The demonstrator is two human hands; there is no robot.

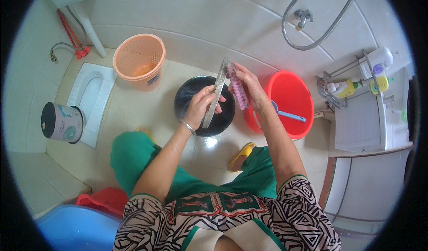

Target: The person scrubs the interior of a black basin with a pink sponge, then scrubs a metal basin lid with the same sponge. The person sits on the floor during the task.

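The left hand [200, 106] is grasping the grey strip [217, 92], which is slanting near-left to far-right above the black basin [184, 101]; the right hand [250, 87] is clasping the purple brush [239, 90] just right of it.

- No lettering legible.
- Bin [67, 123], near left edge of floor [99, 165]: printed side, too small to read.
- Orange basket [141, 84]: dark label [154, 79], blurred.
- Yellow bottle [344, 89] in rack [321, 84]: print unreadable.
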